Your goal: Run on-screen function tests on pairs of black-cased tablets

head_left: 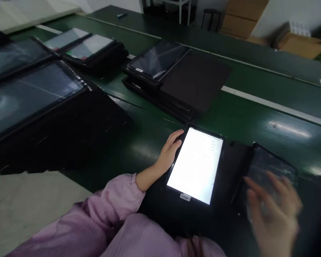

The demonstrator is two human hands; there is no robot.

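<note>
The left hand (169,151), wrist low and pink sleeve (109,210) bunched at the forearm, curls its fingers against the edge of the lit tablet (195,166) — a light hold, enough to steady it on its black case (230,171). The right hand (273,214), fingers spread and released, blurs over a dark glass panel (270,166). Beyond lie more tablets (157,60) on the green bench (270,114).

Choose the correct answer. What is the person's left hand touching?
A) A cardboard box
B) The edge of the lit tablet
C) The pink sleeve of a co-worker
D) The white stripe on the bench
B: the fingers of the left hand rest against the edge of the lit tablet.
</note>
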